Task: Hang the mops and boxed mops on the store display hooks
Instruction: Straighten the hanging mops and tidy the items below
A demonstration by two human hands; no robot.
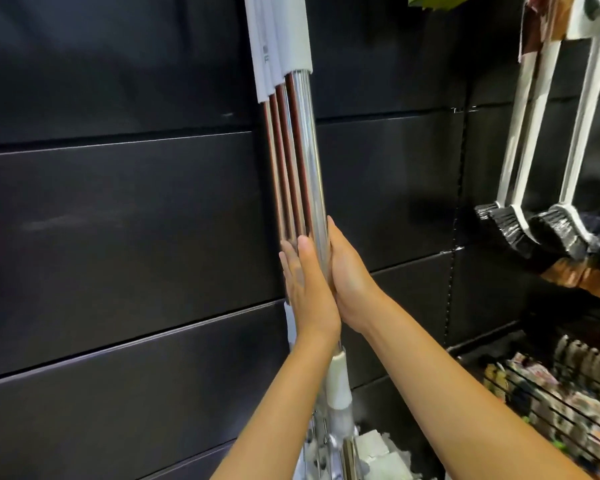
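Note:
Several mops hang side by side against the black wall panel, their chrome poles (300, 161) running down from grey foam grips (279, 43) at the top. The hooks are out of view above. My left hand (303, 285) lies flat with straight fingers against the left and front of the poles. My right hand (349, 282) presses flat against their right side, so the bundle sits between my two palms. White collars and mop heads (340, 389) show below my wrists, partly hidden by my forearms.
White-handled brooms (530, 216) with black bristles hang at the right, over brown-headed items. A wire rack of small packaged goods (548, 389) stands at the lower right. The black slat wall (118, 220) fills the left.

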